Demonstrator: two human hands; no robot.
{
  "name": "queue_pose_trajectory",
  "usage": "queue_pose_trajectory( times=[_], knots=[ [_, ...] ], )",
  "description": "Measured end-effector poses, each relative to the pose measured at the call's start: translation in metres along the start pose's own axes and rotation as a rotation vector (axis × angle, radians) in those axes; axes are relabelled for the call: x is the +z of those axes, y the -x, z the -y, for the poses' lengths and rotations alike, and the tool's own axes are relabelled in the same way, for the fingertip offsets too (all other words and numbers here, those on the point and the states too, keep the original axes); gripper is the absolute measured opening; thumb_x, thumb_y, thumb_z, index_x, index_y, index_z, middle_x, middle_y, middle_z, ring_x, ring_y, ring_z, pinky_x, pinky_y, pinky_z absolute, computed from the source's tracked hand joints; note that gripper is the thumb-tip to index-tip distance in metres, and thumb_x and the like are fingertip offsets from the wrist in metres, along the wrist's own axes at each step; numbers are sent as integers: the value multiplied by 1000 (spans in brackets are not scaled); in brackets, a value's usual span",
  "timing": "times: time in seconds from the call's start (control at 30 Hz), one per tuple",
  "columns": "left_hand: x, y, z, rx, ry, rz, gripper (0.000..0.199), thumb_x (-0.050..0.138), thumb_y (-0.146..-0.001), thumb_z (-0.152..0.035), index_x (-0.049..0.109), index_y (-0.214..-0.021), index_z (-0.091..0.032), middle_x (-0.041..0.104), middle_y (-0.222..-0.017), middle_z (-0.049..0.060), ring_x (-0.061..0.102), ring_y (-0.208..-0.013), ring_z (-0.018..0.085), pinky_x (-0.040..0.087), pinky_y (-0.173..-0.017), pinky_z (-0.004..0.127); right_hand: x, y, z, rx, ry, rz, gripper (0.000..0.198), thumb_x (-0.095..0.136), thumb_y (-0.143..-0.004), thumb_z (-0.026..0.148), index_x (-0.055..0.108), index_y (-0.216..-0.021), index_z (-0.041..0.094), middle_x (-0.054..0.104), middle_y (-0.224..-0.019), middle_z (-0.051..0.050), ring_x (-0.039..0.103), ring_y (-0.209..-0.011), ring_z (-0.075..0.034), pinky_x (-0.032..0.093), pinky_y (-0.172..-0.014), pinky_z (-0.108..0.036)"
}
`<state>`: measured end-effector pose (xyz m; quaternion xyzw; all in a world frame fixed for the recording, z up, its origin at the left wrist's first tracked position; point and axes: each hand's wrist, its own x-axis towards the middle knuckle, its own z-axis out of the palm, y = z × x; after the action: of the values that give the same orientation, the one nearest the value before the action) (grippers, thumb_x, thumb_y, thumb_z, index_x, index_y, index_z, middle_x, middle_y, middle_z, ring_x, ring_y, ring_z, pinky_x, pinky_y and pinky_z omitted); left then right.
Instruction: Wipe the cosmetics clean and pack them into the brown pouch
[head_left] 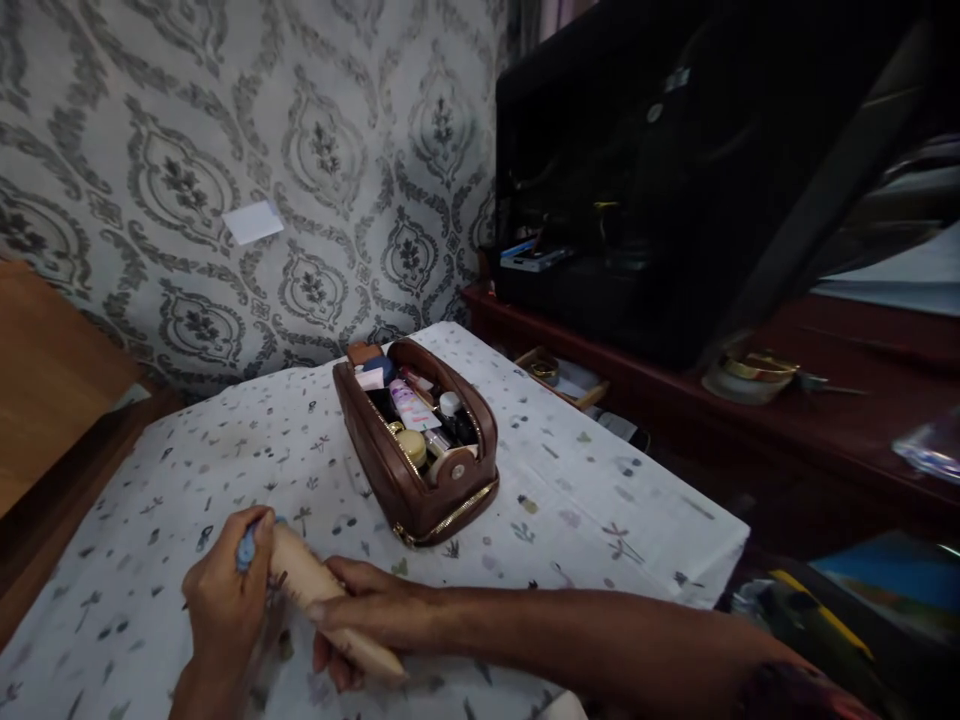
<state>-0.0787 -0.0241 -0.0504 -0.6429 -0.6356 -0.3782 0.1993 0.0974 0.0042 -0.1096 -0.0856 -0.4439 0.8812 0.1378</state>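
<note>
My left hand (232, 590) is closed around a blue cap (246, 548) at the upper end of a long beige bottle (300, 570). The bottle lies at a slant above the table, and my right hand (367, 615) wraps round its body from the right. Whether the cap is still attached to the bottle I cannot tell. Beyond my hands stands a brown leather cosmetic bag (375, 460), its zip open. Inside it are a white and purple tube (411, 405), a round jar with a cream lid (411, 446) and several other small cosmetics.
A white patterned cloth (615, 510) covers the table. To the right are a dark red cabinet (847, 390), a large black screen (600, 180) and a partly open drawer (566, 378). Patterned wallpaper (322, 150) is behind, and a brown wooden panel (60, 380) rises on the left.
</note>
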Motion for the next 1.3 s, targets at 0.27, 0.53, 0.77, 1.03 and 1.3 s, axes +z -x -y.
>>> queue_pose_trajectory(
  times=[0.27,0.53,0.77,1.03,1.3],
  knots=[
    [6,0,-13,-353,250,227,51,37,-95,-58,65,-111,-19,67,-75,1,61,-64,18,48,-58,25,6,3,0,-55,114,-56,60,70,-77,65,45,-104,17,57,-70,5,55,-49,-8,47,-48,-22],
    [10,1,-26,-571,604,286,62,57,-83,-65,61,-121,-16,70,-109,9,68,-92,24,55,-67,26,17,19,13,-65,354,-165,54,57,-92,54,34,-125,17,54,-83,1,54,-57,-10,46,-51,-23],
    [11,20,-28,-726,708,465,57,69,-68,-65,67,-98,-17,73,-89,8,70,-89,28,60,-76,36,22,28,14,-170,732,-327,58,45,-96,58,39,-131,12,60,-105,-11,60,-89,-20,52,-79,-33],
    [5,16,-46,-728,770,380,51,71,-70,-56,69,-105,-20,73,-89,5,70,-90,27,60,-76,33,25,30,36,-119,1199,-442,59,39,-96,63,61,-112,11,67,-87,-12,62,-73,-25,47,-65,-34],
    [-23,-15,-49,-303,695,652,43,74,-74,-42,66,-111,-21,71,-87,3,66,-74,20,55,-66,26,37,69,85,-436,1233,-617,50,63,-91,53,56,-126,18,65,-102,-7,62,-82,-19,51,-75,-32]
  ],
)
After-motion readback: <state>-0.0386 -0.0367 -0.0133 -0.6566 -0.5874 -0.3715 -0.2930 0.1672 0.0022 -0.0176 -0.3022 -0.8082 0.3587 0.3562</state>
